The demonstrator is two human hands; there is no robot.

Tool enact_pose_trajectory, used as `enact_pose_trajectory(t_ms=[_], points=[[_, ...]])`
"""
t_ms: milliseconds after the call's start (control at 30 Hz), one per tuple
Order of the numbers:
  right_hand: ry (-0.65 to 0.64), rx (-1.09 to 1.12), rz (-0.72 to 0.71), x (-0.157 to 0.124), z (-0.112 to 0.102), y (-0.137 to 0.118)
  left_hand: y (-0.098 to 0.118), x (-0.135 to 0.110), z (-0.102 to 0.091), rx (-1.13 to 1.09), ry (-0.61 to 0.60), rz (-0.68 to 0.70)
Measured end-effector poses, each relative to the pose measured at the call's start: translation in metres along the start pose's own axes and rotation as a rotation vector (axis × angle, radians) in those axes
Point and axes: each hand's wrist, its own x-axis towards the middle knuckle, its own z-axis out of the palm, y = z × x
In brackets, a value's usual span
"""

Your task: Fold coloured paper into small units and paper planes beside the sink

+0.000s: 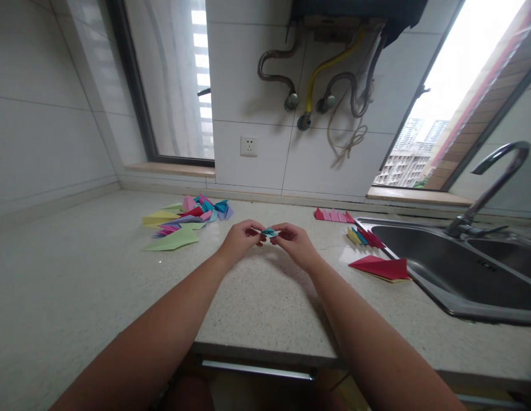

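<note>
My left hand [240, 238] and my right hand [293, 240] meet over the middle of the speckled countertop [256, 297]. Both pinch a small teal folded paper piece [269, 232] between their fingertips, just above the counter. A pile of colourful folded paper pieces [186, 220] lies to the left of my left hand. To the right, near the sink, lie a row of pink and red folded pieces [333, 216], a small cluster of yellow, teal and red ones [364, 237] and a larger red folded sheet [382, 268].
A steel sink [457, 268] with a curved tap [491, 185] sits at the right. The tiled wall behind has a socket [248, 146], hoses and pipes [320, 85], and windows on both sides. A drawer handle [256, 369] runs below the counter's front edge.
</note>
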Motion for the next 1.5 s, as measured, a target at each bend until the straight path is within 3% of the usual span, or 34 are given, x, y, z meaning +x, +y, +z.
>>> enact_pose_trajectory(t_ms=[333, 633, 933, 1300, 1500], points=[[0.035, 0.124, -0.073, 0.0018, 0.0011, -0.0027, -0.0001, 0.0001, 0.0002, -0.043, 0.030, 0.082], [0.047, -0.050, -0.184, 0.0019, 0.0005, -0.0059, 0.0045, 0.0010, 0.0014, 0.097, 0.054, 0.175], [0.061, -0.095, -0.218, 0.0023, 0.0007, -0.0053, 0.0004, 0.0021, -0.0008, 0.091, 0.011, 0.208], [0.028, 0.021, -0.119, 0.0021, 0.0034, -0.0073, -0.0011, 0.0032, 0.0002, -0.067, 0.040, 0.071], [0.088, -0.100, -0.066, 0.0022, 0.0008, -0.0006, -0.0001, 0.0021, 0.0009, -0.075, 0.014, -0.020]])
